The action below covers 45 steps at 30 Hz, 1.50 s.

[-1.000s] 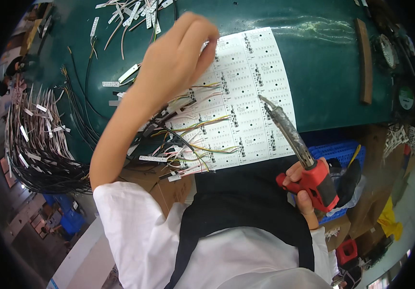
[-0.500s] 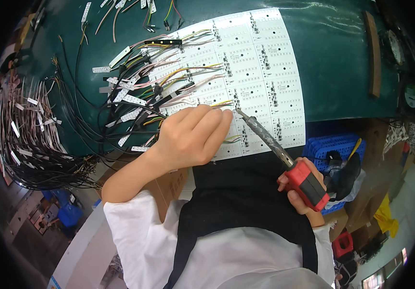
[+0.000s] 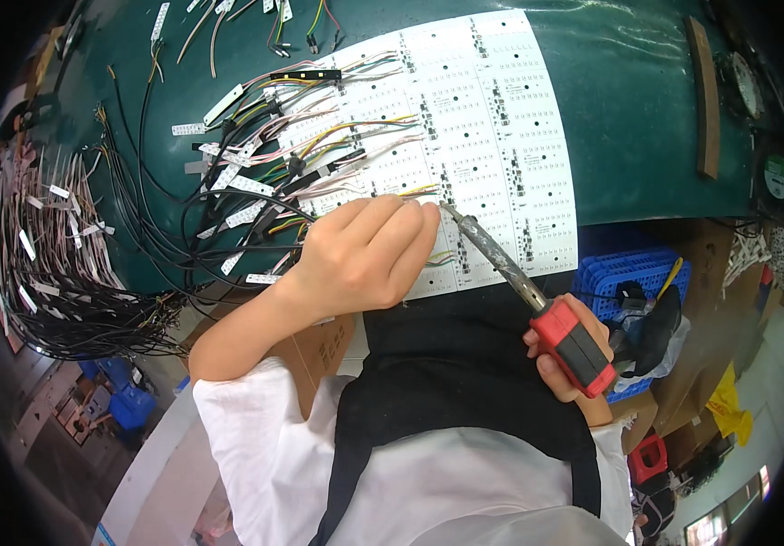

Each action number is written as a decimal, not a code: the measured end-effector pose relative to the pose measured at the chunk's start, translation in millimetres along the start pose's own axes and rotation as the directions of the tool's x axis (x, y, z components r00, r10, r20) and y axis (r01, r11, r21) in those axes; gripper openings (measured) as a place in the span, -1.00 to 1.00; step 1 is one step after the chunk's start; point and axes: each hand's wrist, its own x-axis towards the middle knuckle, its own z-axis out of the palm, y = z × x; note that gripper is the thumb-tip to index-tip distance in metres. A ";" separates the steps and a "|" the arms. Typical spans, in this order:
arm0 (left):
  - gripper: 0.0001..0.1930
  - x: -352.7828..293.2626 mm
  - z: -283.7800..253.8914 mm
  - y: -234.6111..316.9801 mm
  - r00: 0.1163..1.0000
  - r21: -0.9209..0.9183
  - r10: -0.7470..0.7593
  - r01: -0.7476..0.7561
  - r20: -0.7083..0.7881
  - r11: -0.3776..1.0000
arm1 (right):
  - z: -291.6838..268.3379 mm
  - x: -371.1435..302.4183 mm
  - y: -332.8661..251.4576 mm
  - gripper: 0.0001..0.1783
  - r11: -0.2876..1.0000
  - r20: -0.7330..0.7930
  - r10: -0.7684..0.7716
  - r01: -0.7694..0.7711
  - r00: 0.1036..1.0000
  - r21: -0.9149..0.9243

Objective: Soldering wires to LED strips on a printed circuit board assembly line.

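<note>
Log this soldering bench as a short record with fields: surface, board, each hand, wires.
surface: dark green bench mat
board: white rectangular panel of circuit boards lying flat on the mat
left hand: left hand resting on the panel's near edge, fingers pinching thin coloured wires
right hand: right hand gripping a red-handled soldering iron, tip beside the left fingertips
wires: black labelled wire bundle at the left

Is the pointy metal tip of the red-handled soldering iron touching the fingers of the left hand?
Cannot tell. In the head view the soldering iron's metal tip ends right beside the left hand's fingertips, with no plain gap or contact.
</note>
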 end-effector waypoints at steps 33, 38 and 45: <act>-0.80 20.1 -29.2 -3.4 0.906 -0.093 -0.080 0.130 0.415 0.987 | -5.0 24.0 17.6 -0.09 0.750 -0.318 0.113 0.129 0.941 0.649; -0.90 86.7 -34.3 -58.3 0.890 -0.341 -0.059 0.234 0.451 0.911 | -21.2 18.4 17.8 -0.13 0.769 -0.397 0.118 0.169 0.910 0.616; -0.84 195.7 88.3 -167.6 0.962 -0.176 -0.262 0.246 -0.073 0.953 | -25.5 11.1 19.6 -0.17 0.782 -0.496 0.113 0.231 0.861 0.578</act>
